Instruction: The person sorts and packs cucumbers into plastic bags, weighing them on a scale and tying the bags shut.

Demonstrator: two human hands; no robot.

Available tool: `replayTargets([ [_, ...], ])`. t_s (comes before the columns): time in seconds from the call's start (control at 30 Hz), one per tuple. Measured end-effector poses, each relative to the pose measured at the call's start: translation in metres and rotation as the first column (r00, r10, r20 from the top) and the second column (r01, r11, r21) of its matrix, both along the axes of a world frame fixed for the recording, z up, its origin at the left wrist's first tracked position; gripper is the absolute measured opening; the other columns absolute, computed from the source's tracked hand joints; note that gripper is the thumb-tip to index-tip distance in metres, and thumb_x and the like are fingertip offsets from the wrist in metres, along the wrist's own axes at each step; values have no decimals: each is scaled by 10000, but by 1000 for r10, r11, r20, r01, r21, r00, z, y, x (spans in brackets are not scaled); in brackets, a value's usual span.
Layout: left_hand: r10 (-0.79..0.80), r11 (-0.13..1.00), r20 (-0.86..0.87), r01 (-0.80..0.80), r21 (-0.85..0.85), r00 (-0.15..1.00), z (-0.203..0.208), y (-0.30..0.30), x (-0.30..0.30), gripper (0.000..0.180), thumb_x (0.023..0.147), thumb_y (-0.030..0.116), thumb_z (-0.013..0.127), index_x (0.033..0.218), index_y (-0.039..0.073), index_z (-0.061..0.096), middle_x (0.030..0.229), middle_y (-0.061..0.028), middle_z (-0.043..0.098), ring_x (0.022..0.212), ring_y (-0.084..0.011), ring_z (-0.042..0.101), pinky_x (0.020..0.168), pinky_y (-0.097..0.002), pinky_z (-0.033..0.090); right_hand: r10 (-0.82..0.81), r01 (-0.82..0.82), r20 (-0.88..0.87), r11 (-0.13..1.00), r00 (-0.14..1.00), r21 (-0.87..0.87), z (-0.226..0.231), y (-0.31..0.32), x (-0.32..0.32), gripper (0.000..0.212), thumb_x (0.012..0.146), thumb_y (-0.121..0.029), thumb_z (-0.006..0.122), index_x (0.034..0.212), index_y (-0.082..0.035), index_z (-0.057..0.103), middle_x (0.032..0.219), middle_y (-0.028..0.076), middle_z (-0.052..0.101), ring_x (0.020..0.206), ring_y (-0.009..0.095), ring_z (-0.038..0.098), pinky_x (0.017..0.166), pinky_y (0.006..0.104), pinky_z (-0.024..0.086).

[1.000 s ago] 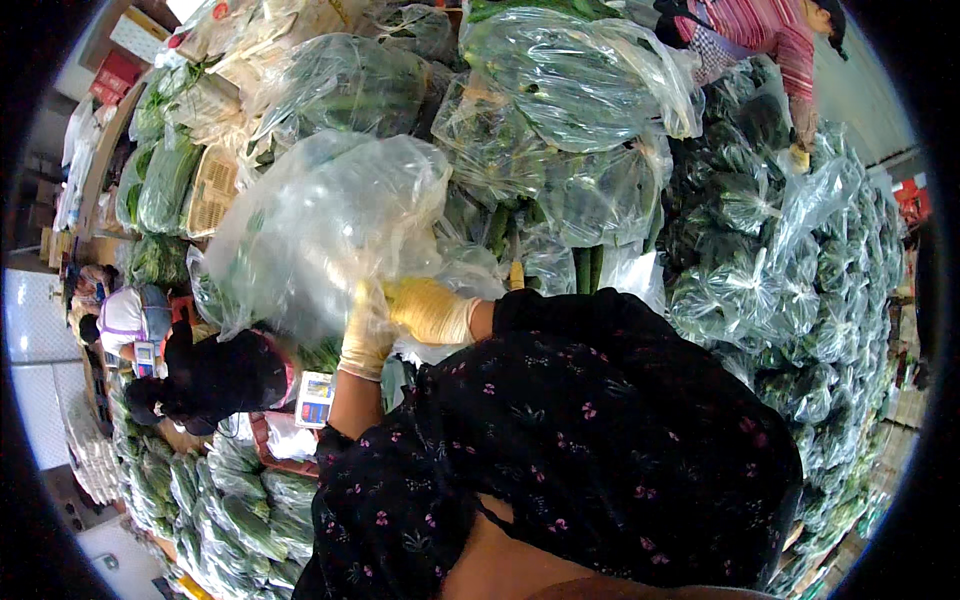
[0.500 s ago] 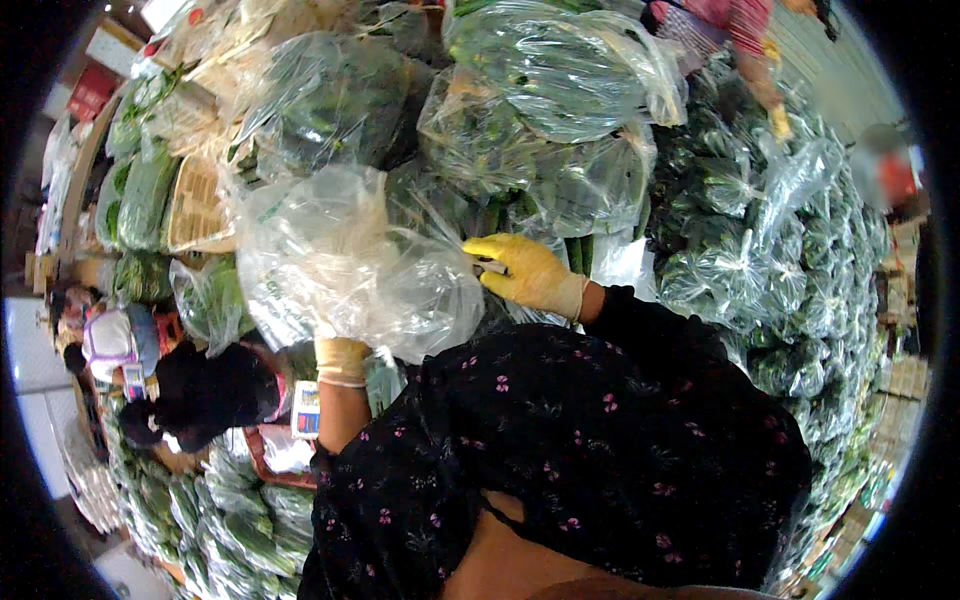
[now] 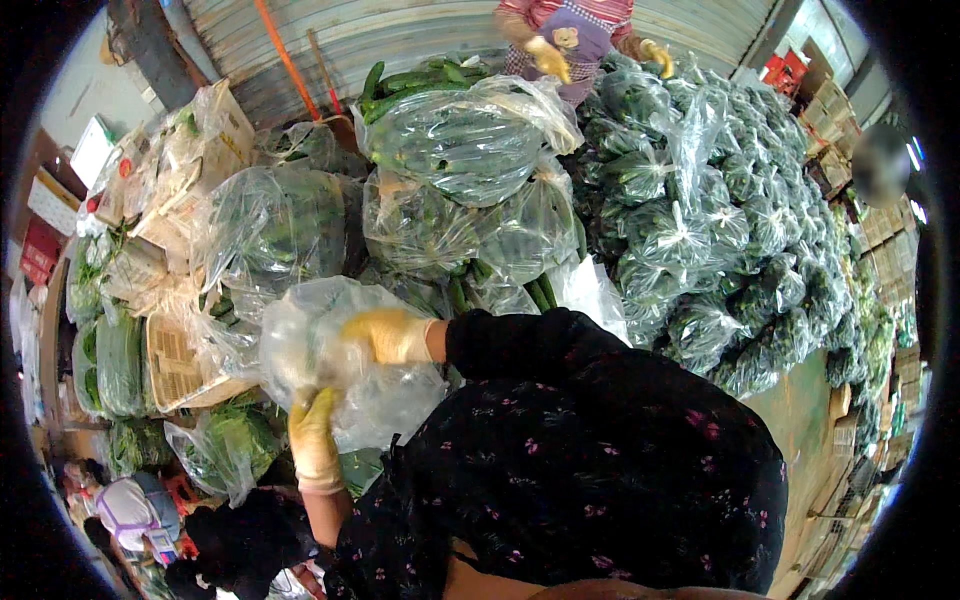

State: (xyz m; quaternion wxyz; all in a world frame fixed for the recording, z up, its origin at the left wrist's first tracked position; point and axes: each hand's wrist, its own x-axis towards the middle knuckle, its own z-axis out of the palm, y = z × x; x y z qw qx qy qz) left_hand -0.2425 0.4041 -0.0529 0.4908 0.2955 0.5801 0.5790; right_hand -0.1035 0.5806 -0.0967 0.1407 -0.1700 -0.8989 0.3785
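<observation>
A large clear plastic bag [image 3: 385,410] is bunched up in front of me, crinkled and see-through. My left hand [image 3: 316,440], in a yellow-and-white glove, is closed on the bag's near left side, fingers pointing up. Across the top of the same bag lies my right hand [image 3: 395,335], gloved alike; motion smears its fingers, so their grip is unclear. Just beyond are clear bags packed with cucumbers [image 3: 455,140], with loose cucumbers [image 3: 420,78] on top. White plastic sheeting [image 3: 590,298] lies right of my right forearm.
Many knotted bags of dark green vegetables [image 3: 690,235] are heaped at the right. A tan plastic crate [image 3: 180,360] stands at the left. Behind the pile is a co-worker in a purple apron [image 3: 565,45] and yellow gloves. People in dark clothing [image 3: 245,530] are at lower left.
My right hand has moved left from the bag's right edge onto its top. My left hand, mostly covered by the bag before, now shows. The view has tilted up, revealing the back wall.
</observation>
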Motion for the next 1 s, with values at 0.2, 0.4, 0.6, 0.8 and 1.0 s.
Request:
replayTargets([
  [0.2, 144, 983, -162, -122, 138, 976, 44, -57, -22, 692, 816, 68, 609, 1393, -2, 232, 1374, -130, 365, 1169, -194, 433, 963, -315, 370, -19, -9, -270, 995, 963, -100, 35, -15, -41, 304, 715, -208, 654, 975, -55, 613, 899, 160, 627, 840, 329, 597, 742, 379, 475],
  [0.4, 126, 984, 0, -125, 123, 992, -9, -64, -21, 542, 818, 113, 659, 1284, 39, 391, 1189, -71, 524, 1066, -139, 502, 888, -274, 434, 495, -489, 119, 869, 860, -81, 20, -87, -78, 494, 664, -283, 686, 1094, -66, 577, 1009, 204, 588, 950, 331, 560, 839, 382, 447],
  [0.6, 311, 942, 157, -326, 79, 937, -45, -109, -61, 361, 880, 212, 575, 1179, 14, 533, 1133, -67, 588, 972, -133, 548, 889, -280, 430, 509, -500, -219, 519, 832, -693, 33, -83, -74, 552, 796, -179, 650, 1264, 9, 425, 1205, 148, 512, 1034, 263, 541, 889, 380, 442],
  [0.8, 411, 792, 552, -584, 178, 725, 0, -109, -182, 422, 928, 271, 473, 1267, 24, 420, 1187, -108, 527, 1059, -244, 532, 905, -383, 451, -186, -47, -152, 476, 971, -878, 41, -30, -6, 464, 859, -165, 562, 1269, 5, 425, 1185, 104, 544, 1001, 173, 551, 846, 306, 459],
  [1.0, 278, 791, 395, -442, 423, 876, 63, -11, -367, 720, 830, 403, 600, 1360, 43, 272, 1319, -156, 396, 1183, -334, 406, 997, -477, 325, -535, 181, -61, 388, 842, -903, 17, -22, 61, 395, 870, -151, 532, 1230, -5, 464, 1147, 90, 555, 938, 142, 552, 803, 279, 463],
])
